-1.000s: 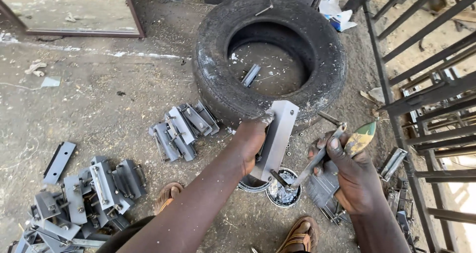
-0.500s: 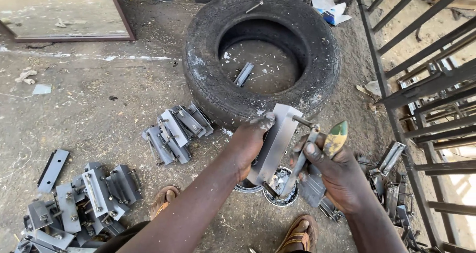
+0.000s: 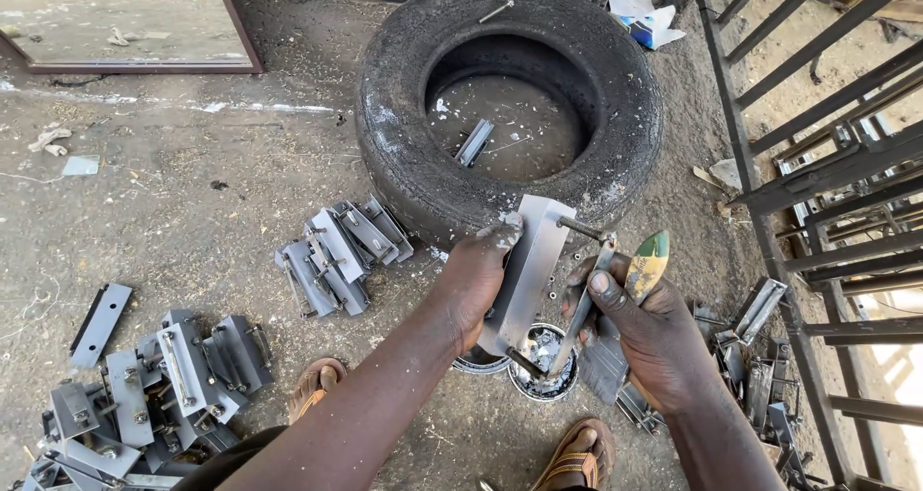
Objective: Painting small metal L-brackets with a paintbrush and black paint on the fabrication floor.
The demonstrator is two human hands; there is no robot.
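Head view: left hand (image 3: 476, 279) clasping grey metal bracket (image 3: 527, 270) above paint tin (image 3: 543, 361); right hand (image 3: 646, 329) gripping brush (image 3: 646, 260) at three o'clock; painted brackets (image 3: 341, 252) heaped at nine o'clock, apparently finished; this one seemingly unfinished.

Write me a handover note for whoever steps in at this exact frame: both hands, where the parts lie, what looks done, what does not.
Left hand: grips the grey metal bracket, held upright above the small paint tin.
Right hand: holds a paintbrush against the bracket's edge, near its bolt.
Parts: one row of brackets beside the tyre; a bigger heap at far left; more pieces by the metal gate frame; one strip inside the tyre.
Done: cannot tell which piles are coated.
Left: the bracket in hand looks mostly bare.
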